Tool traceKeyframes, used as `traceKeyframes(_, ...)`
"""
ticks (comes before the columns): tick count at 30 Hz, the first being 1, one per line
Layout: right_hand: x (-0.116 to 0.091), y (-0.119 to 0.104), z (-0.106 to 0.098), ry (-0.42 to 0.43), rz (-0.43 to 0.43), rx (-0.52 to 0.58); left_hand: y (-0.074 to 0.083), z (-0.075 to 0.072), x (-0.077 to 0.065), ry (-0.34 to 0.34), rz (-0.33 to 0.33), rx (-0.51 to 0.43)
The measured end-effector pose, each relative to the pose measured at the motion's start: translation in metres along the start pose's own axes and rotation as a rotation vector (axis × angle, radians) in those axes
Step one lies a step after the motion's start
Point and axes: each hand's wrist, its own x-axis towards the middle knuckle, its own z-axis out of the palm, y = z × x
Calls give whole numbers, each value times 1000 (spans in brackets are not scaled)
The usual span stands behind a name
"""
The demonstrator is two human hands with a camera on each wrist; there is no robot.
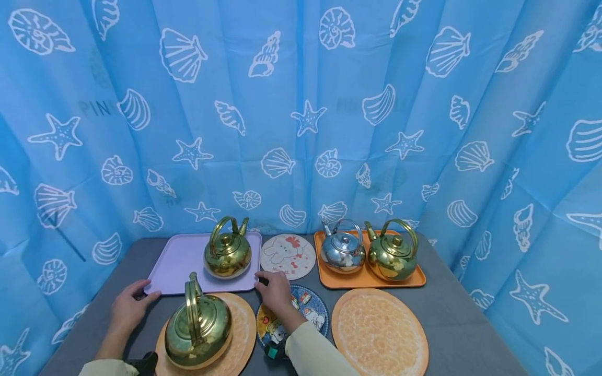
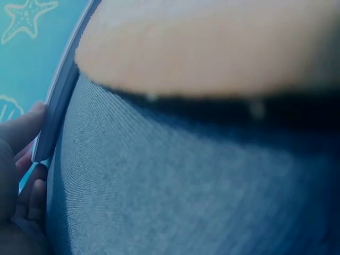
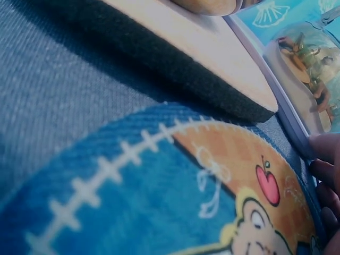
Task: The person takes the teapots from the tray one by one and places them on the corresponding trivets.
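Observation:
A lilac tray (image 1: 181,266) lies at the back left of the table with a gold teapot (image 1: 228,257) on its right half. At the tray's front left corner, my left hand (image 1: 128,310) pinches the rim, thumb above and fingers below, as the left wrist view shows. My right hand (image 1: 277,295) holds the front right corner; in the right wrist view its fingers meet the tray edge (image 3: 289,114), partly cut off by the frame. Between my arms a larger gold teapot (image 1: 202,329) stands on a round orange-patterned mat (image 1: 243,326).
Under my right forearm lies a round blue cartoon mat (image 1: 319,308). Behind it is a round rabbit mat (image 1: 289,256). An orange tray (image 1: 340,282) carries a silver teapot (image 1: 343,253) and a gold teapot (image 1: 392,260). Another round orange-patterned mat (image 1: 380,334) lies in front. A blue curtain (image 1: 301,130) hangs behind.

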Motion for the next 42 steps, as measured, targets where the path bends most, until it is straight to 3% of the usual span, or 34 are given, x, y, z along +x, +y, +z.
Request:
traceKeyframes(5,-1,0,-3,-16,-49,6,-2,0,1,-5,-19,10)
traceKeyframes(11,-1,7,-14,-98,-119,101,0,0,-1,-23,-38,5)
traceKeyframes(16,2,7,-23,-123,-129,165,1,1,1,-38,-58,-3)
traceKeyframes(27,16,-21,-48,-135,-147,236,6,-2,6,-70,-111,-15)
traceKeyframes(42,35,-72,-55,-197,-108,659,0,-8,8,-122,-102,-80)
